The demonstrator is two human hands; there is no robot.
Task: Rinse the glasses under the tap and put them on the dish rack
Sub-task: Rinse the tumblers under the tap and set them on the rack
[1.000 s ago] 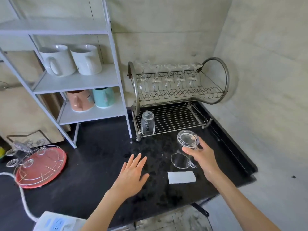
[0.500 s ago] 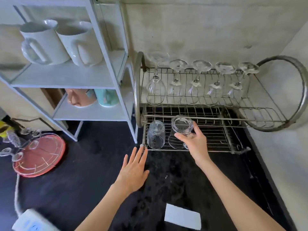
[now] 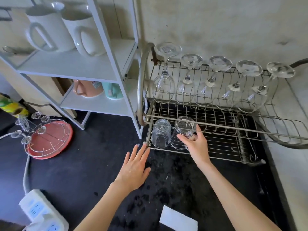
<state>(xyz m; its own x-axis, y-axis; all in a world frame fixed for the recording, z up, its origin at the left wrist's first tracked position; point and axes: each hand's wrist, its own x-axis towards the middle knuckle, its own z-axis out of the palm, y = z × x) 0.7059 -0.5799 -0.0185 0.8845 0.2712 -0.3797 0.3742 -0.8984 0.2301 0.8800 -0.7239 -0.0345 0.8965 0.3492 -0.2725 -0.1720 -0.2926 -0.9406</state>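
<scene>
Black wet counter [image 3: 70, 172] | right hand [image 3: 195, 144] grip clamped on glass [image 3: 185, 129] | left hand [image 3: 133, 169] fingers apart

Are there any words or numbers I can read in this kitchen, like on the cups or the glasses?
None can be read.
Pink mug: small label, too blurred.
Teal mug: faint print, too blurred.
Wine glass bases: pale stickers, unreadable.
Yellow-green packet: print too blurred.
White card: blank.
</scene>
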